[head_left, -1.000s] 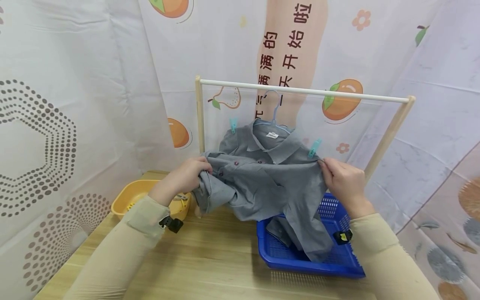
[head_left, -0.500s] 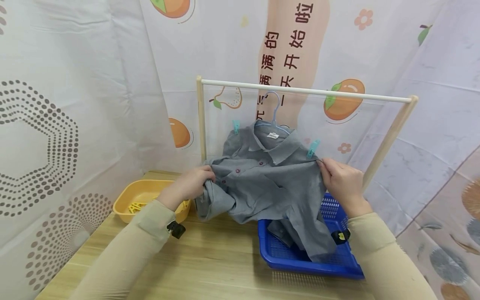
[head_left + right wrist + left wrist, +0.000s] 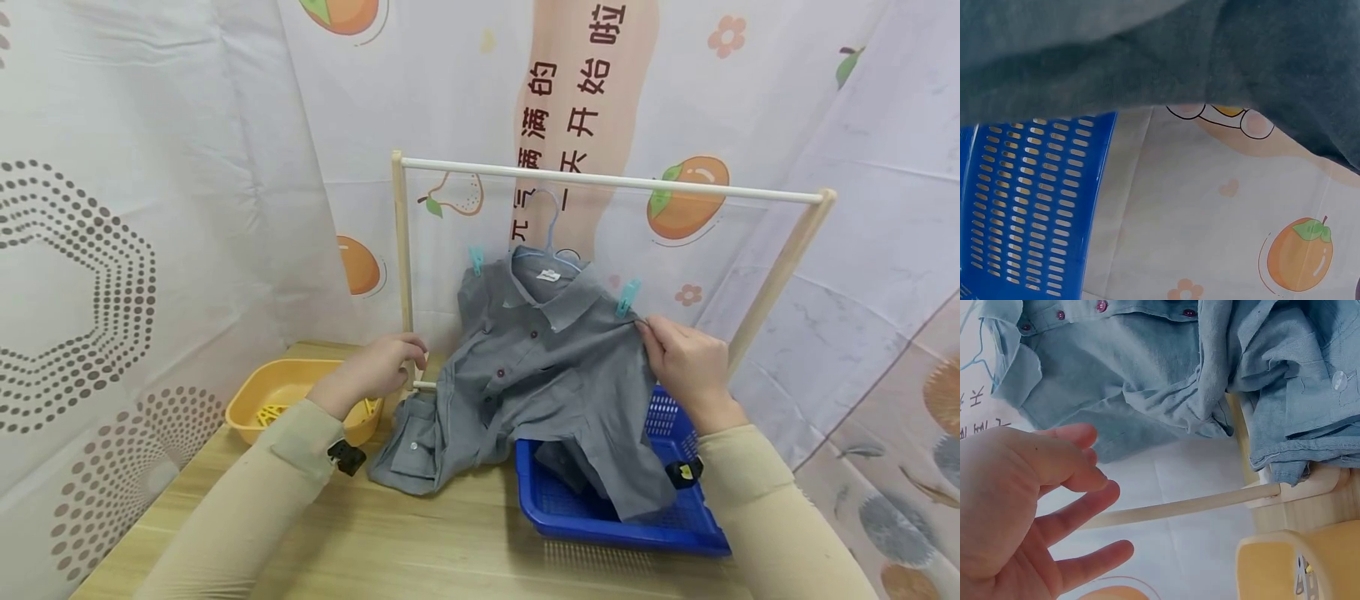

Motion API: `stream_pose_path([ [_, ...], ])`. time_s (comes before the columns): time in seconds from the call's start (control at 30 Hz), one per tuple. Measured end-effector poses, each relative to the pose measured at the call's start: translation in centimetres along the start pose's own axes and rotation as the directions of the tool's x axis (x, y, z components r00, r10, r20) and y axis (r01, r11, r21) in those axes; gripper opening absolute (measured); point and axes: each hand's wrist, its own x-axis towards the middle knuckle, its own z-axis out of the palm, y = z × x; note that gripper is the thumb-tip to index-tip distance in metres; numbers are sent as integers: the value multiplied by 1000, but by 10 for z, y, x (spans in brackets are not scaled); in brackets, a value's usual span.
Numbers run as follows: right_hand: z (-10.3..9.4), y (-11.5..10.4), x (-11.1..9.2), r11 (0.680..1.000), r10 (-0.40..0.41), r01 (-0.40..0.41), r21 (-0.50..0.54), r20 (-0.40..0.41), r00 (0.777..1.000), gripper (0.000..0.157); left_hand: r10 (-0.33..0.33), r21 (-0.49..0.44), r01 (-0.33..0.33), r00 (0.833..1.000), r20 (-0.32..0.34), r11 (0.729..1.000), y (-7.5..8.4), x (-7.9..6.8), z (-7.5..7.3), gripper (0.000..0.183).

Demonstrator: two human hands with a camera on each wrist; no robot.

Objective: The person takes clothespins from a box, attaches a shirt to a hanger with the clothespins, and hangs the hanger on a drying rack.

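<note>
A grey button-up shirt (image 3: 536, 367) hangs on a light blue hanger (image 3: 552, 218) from the rack's rail. Teal clothespins sit at its shoulders, one on the left (image 3: 476, 260) and one on the right (image 3: 627, 297). My right hand (image 3: 686, 358) pinches the shirt near the right shoulder, just below that clothespin. Apart from the cloth, my left hand (image 3: 378, 367) has its fingers loosely spread; the left wrist view shows nothing between them. The left sleeve (image 3: 1310, 394) droops onto the table, its cuff button showing. In the right wrist view, cloth fills the top and the hand is out of sight.
A blue perforated basket (image 3: 622, 533) stands below the shirt, with grey cloth hanging into it. Left of the rack is a yellow basin (image 3: 247, 392) holding yellow clips. The rack's wooden posts (image 3: 780, 275) rise on both sides, with a printed curtain behind.
My left hand has let go of the shirt's left side, and that sleeve has dropped to the table. The right hand keeps its hold, nearly still.
</note>
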Motion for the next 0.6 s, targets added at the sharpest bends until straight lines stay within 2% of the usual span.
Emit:
stream_pose_path([
  [0.2,-2,0,1,1000,-1,1,-3,3,1000,32,-3,7,3,1000,-18,1000,2,0,-2,28],
  [0.5,-4,3,7,1000,-4,4,-8,-1,1000,31,-69,20,69,997,-22,997,6,-1,-10,13],
  [0.6,-5,5,8,1000,-4,4,-15,1,1000,30,-69,14,70,997,-41,997,10,0,-12,16],
])
